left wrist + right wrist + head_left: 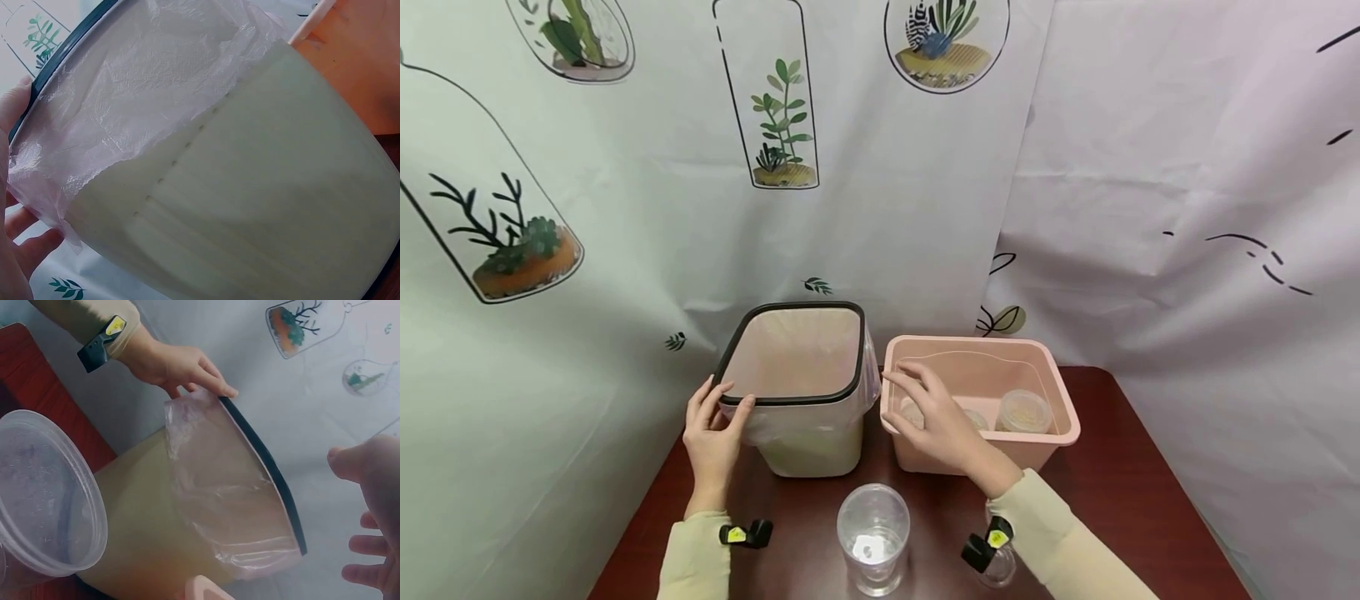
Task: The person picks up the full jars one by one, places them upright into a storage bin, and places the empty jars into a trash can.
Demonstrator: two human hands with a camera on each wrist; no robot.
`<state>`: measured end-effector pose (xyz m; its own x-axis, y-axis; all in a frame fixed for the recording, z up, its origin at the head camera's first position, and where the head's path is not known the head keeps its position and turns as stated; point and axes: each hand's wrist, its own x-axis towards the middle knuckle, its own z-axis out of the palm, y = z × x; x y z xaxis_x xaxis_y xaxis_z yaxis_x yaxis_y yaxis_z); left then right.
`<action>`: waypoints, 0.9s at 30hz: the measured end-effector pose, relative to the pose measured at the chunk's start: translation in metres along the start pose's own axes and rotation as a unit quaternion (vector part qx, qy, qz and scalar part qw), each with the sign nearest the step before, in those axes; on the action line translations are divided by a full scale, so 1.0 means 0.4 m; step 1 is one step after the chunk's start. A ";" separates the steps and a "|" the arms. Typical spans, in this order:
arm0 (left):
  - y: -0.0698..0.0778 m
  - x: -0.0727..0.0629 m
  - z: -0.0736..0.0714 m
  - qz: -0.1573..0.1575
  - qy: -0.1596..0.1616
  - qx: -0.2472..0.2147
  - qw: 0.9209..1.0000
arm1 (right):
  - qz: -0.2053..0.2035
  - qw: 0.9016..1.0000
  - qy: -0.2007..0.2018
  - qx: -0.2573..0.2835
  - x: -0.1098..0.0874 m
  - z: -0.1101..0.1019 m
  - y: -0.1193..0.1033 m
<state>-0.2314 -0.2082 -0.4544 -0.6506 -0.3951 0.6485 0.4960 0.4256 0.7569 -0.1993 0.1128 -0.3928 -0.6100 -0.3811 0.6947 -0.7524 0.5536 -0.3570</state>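
A pale green trash can (pixel 820 454) with a black rim ring (pixel 805 400) stands at the middle left in the head view. Its thin pinkish plastic liner (pixel 137 94) is folded down over the outside. My left hand (pixel 711 442) grips the can's front left corner, thumb on the ring and fingers around the liner's outer side. Over the left end of a pink bin (pixel 1060 429) hovers my right hand (pixel 936 421), fingers loosely spread and holding nothing. The pink bin holds several round clear tubs, among them one tub (pixel 1024 412) at its right.
A tall clear cup (pixel 874 533) stands on the dark red table (pixel 1120 500) in front of the can. Partly under my right wrist lies another clear round item (pixel 998 571). A printed white cloth (pixel 880 217) hangs close behind both bins.
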 end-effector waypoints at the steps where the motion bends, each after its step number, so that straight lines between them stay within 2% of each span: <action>1: -0.011 0.001 0.000 -0.001 0.000 -0.001 1.000 | 0.002 1.000 0.001 0.001 -0.007 -0.004 -0.001; 5: -0.025 0.002 -0.001 -0.003 0.002 -0.002 1.000 | 0.010 1.000 0.004 -0.006 -0.042 -0.020 -0.003; 17: -0.023 0.001 0.001 -0.002 -0.002 -0.007 1.000 | 0.053 0.998 0.019 -0.041 -0.163 -0.073 -0.002; 19: -0.014 0.000 0.000 0.001 -0.006 -0.008 1.000 | 0.046 0.997 0.025 -0.054 -0.182 -0.080 0.000; 23: 0.029 -0.001 -0.003 0.008 -0.006 -0.009 1.000 | 0.045 0.996 0.040 -0.067 -0.217 -0.094 0.009; 27: 0.063 -0.004 0.001 0.011 -0.002 -0.009 1.000 | 0.069 0.994 0.039 -0.081 -0.257 -0.108 0.012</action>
<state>-0.2180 -0.1966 -0.4363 -0.6417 -0.3820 0.6651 0.5210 0.4193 0.7434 -0.1295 0.1866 -0.4388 -0.6780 -0.2384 0.6953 -0.6095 0.7112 -0.3504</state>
